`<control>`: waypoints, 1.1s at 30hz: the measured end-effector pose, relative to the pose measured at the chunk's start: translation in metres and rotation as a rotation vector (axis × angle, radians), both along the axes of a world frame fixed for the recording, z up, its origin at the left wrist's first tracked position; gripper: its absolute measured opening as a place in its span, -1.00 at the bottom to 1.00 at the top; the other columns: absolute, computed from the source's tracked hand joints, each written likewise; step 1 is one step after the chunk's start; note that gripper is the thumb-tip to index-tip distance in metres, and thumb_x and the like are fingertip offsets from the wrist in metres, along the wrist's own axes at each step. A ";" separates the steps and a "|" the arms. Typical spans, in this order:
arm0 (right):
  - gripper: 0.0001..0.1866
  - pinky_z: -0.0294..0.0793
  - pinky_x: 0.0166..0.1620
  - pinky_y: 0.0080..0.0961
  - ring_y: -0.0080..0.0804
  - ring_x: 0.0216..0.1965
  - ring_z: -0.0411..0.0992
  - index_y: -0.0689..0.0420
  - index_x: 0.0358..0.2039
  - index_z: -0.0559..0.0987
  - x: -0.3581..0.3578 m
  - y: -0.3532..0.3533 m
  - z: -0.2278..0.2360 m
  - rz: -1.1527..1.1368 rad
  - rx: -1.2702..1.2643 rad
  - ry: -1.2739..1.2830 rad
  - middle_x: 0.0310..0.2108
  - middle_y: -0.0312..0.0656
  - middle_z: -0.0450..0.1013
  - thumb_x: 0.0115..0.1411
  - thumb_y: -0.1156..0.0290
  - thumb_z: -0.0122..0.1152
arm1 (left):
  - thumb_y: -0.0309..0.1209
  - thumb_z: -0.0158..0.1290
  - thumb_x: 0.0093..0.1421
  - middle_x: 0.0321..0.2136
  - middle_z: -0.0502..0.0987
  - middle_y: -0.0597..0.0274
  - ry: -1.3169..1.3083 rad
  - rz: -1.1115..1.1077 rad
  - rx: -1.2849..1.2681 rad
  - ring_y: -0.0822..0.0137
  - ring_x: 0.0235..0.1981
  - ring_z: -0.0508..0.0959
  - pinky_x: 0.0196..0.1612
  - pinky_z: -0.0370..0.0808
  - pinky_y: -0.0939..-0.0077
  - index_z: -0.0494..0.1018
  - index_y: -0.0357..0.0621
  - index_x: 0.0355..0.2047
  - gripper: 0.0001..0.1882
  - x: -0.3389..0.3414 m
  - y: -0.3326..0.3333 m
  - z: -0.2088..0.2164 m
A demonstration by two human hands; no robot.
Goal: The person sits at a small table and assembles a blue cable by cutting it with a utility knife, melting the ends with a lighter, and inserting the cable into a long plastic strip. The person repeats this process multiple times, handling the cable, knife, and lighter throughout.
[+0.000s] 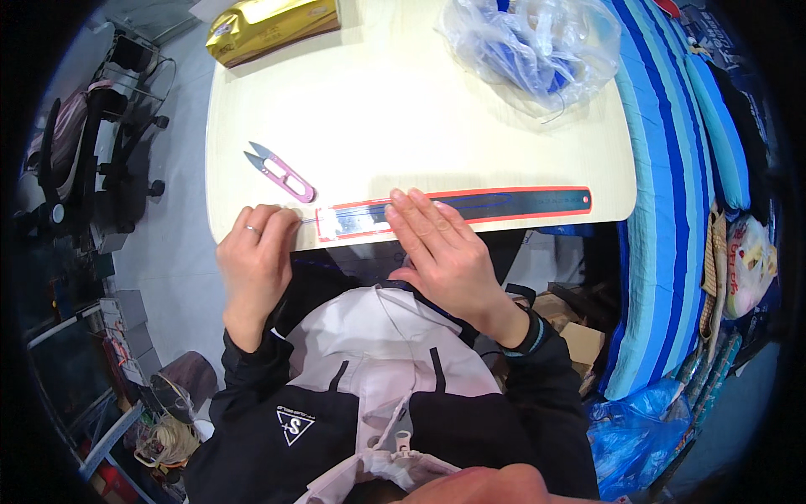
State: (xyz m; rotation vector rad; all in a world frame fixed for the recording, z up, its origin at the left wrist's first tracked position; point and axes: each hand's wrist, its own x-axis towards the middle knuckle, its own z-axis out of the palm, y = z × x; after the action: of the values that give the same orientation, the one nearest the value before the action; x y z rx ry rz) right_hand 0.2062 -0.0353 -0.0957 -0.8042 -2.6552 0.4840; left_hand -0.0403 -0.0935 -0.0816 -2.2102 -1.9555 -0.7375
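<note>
The left hand's (259, 244) thumb and fingertips are drawn together at left of centre, apparently pinching the end of a thin blue strand (509, 199); the pads themselves are hidden. Near the middle of the frame, the right hand (445, 256) lies flat, 4 fingers side by side and straight, not gripped round anything, their tips resting on a long, dark, flat strip with a red border and 1 round hole (550, 202). The strand runs along that strip, bending into a narrow loop right of centre.

To do this well, the flat fingers should press evenly, without rolling sideways, while the left pinch holds light, steady tension in line with the strip. Its lower edge lies near the table's rim, so downward pressure seems safer than a pull toward the body.

Just above the left hand are pink-handled metal thread snips (295, 182), blades up and left. Farther out on the pale wood-look table (361, 109) stand a shiny gold packet (273, 32), upper left, and a crumpled clear plastic bag with blue contents (537, 59), upper right.
</note>
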 end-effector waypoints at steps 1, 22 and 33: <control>-0.13 0.16 0.25 -0.31 -0.16 0.30 0.14 0.26 0.17 0.32 0.000 0.000 0.000 0.000 0.004 0.010 0.26 0.00 0.18 -0.19 0.22 0.39 | -0.58 0.15 -0.04 -0.47 0.47 0.28 0.000 0.007 -0.004 0.25 -0.50 0.45 -0.52 0.39 0.40 0.46 -0.12 -0.42 -0.85 -0.001 0.000 0.000; -0.12 0.27 0.18 -0.21 -0.09 0.21 0.26 0.27 0.11 0.39 -0.006 -0.001 0.003 -0.034 0.026 0.030 0.17 0.00 0.30 -0.29 0.21 0.44 | -0.53 0.23 -0.01 -0.55 0.46 0.20 -0.380 -0.008 -0.158 0.31 -0.58 0.47 -0.53 0.37 0.50 0.56 -0.16 -0.35 -0.83 -0.007 -0.002 -0.003; -0.11 0.26 0.17 -0.28 -0.19 0.23 0.25 0.23 0.12 0.40 -0.006 -0.002 0.002 -0.056 0.053 0.027 0.19 -0.05 0.30 -0.33 0.25 0.45 | -0.58 0.19 -0.01 -0.50 0.42 0.19 -0.231 -0.029 -0.060 0.23 -0.62 0.48 -0.57 0.40 0.44 0.47 -0.22 -0.43 -0.87 0.001 0.004 -0.007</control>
State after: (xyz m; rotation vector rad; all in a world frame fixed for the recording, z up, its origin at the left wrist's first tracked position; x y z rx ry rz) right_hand 0.1998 -0.0377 -0.0937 -0.8484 -2.6017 0.4060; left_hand -0.0392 -0.0891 -0.0886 -2.2825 -2.0764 -0.9910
